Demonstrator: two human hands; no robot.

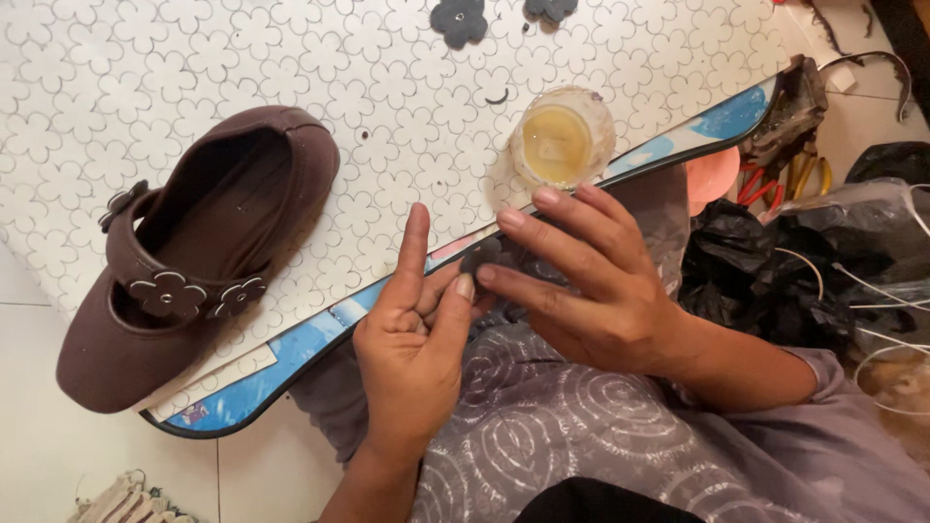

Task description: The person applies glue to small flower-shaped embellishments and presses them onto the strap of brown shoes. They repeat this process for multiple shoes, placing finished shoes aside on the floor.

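Note:
My left hand [412, 339] and my right hand [591, 281] meet over my lap, both pinching a small dark flower-shaped piece [479, 257] between thumb and fingertips. A brown strap shoe [194, 261] with two flower trims on its strap lies on its side to the left, on a white sheet [291, 68] punched with flower outlines. A small clear cup of yellowish glue [562, 140] stands just above my right fingers.
The white sheet rests on a blue-edged board [262, 383] across my lap. Two dark cut flowers [459, 19] lie at the top. Black plastic bags [775, 271], pliers with coloured handles [790, 179] and white cord sit to the right.

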